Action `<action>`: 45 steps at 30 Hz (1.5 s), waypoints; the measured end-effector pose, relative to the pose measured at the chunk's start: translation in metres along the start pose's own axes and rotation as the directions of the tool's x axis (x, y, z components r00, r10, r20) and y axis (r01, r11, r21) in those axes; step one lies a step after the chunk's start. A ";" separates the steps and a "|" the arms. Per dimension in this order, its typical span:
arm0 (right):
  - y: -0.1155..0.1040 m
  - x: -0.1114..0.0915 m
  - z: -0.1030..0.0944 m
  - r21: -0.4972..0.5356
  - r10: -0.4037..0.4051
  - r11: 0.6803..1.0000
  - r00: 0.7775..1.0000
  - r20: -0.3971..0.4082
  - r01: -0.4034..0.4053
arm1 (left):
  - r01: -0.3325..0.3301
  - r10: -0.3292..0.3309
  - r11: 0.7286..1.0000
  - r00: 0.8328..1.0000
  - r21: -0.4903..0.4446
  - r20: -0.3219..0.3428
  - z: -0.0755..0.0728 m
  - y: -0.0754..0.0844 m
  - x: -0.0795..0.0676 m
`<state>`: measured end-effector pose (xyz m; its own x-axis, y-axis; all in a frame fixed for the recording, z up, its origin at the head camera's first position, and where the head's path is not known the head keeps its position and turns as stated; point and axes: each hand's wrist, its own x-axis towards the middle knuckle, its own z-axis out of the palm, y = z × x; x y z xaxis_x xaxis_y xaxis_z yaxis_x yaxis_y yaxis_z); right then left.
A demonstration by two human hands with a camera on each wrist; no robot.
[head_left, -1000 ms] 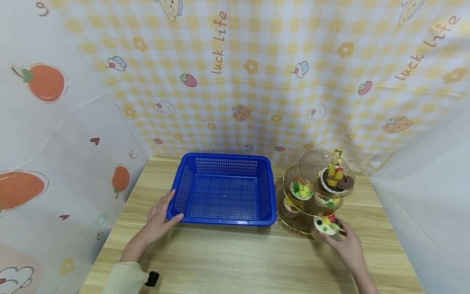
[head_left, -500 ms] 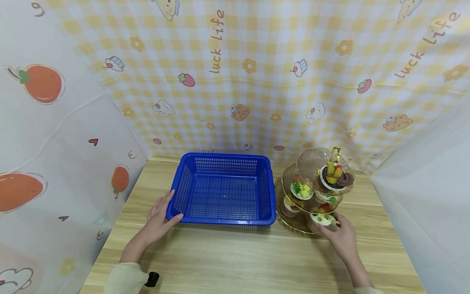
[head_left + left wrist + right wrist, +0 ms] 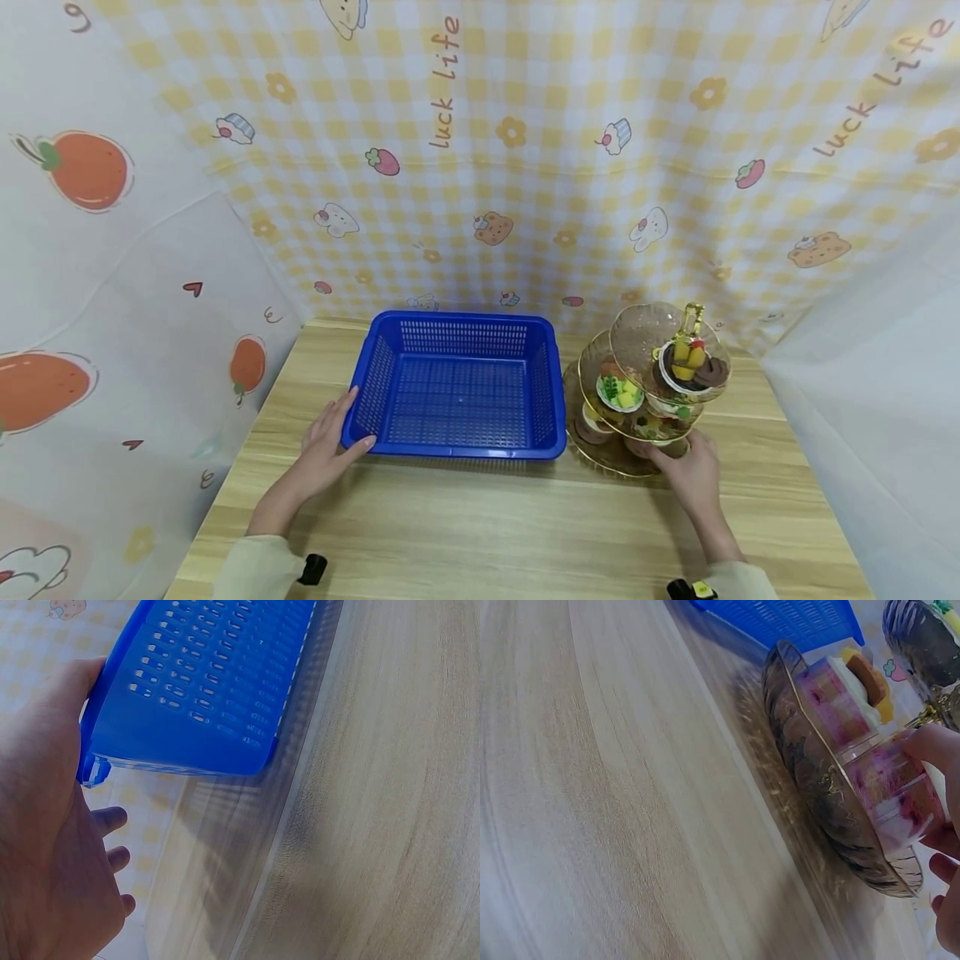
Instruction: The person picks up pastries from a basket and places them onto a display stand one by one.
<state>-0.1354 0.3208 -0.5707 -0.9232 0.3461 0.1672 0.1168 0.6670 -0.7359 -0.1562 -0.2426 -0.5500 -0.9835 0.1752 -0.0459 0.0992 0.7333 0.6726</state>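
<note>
My left hand [image 3: 324, 437] holds the front left corner of a blue plastic basket [image 3: 453, 452], thumb on the rim, fingers along the left side. In the left wrist view, the thumb [image 3: 88, 673] reaches the basket [image 3: 172, 727] rim and three fingertips hang below it. My right hand [image 3: 693, 475] pinches a clear dessert cup [image 3: 892, 796] with pink layers, at the bottom tier of a gold-rimmed three-tier dessert stand [image 3: 633, 468]. The cup stands over the bottom tray [image 3: 817, 780], beside another dessert cup [image 3: 834, 705]. From the head view, the middle tier covers most of the held cup.
A chocolate dessert cup [image 3: 684, 371] sits on the top tier. A fruit-topped cup [image 3: 621, 393] is on the middle tier, and a brown cup [image 3: 592, 425] on the bottom one. A checked cloth [image 3: 480, 183] hangs behind the wooden table [image 3: 480, 525].
My right hand has carried the dessert cup back and slightly left, from the stand's front edge to under the middle tier. The left hand and basket stay put.
</note>
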 end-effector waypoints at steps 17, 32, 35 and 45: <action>0.006 0.006 0.016 0.023 -0.017 1.000 0.995 -0.097 0.019 | -0.002 0.002 1.000 1.000 0.004 -0.002 0.000 0.000 -0.002; 0.007 0.001 0.024 0.054 -0.009 0.998 0.993 -0.120 0.016 | -0.008 0.008 1.000 1.000 0.000 -0.004 0.000 0.000 -0.001; 0.008 -0.001 0.022 0.066 -0.019 0.997 0.992 -0.128 0.028 | -0.005 0.005 1.000 1.000 0.000 -0.003 0.000 -0.001 -0.001; 0.013 -0.033 0.001 0.059 0.001 0.998 0.988 -0.155 0.009 | -0.027 0.027 1.000 1.000 0.002 -0.012 -0.001 -0.001 0.000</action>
<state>-0.1035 0.3174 -0.5859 -0.8550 0.4449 0.2666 0.0870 0.6298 -0.7719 -0.1565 -0.2439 -0.5505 -0.9821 0.1873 -0.0192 0.1261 0.7299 0.6718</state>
